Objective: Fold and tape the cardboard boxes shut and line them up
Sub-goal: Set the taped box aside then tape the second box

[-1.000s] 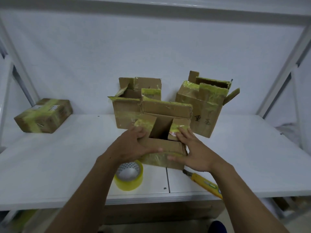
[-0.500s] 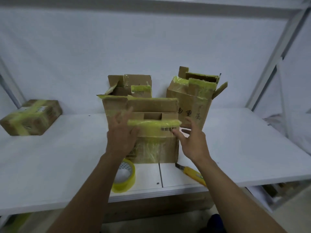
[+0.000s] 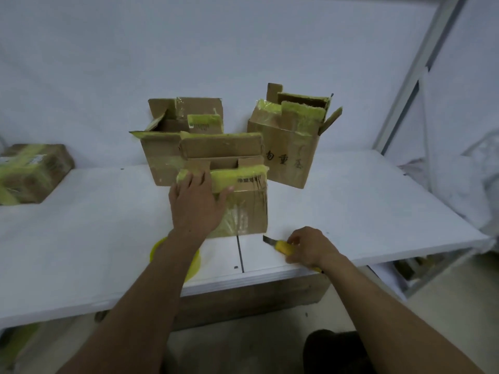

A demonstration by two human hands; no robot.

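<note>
Head view: left hand (image 3: 195, 203) on open front box (image 3: 248, 209); right hand (image 3: 310, 248) grips knife (image 3: 282, 246).

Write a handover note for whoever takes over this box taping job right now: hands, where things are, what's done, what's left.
Left hand: flat on the front box, pressing its near flap down; the far flap stands up.
Right hand: fingers curled round the yellow utility knife on the table.
Tape roll: on the table, partly under the left forearm.
Done: one taped box at far left.
Left: close and tape the front box, then the back left box and back right box, both open; line all up.
</note>
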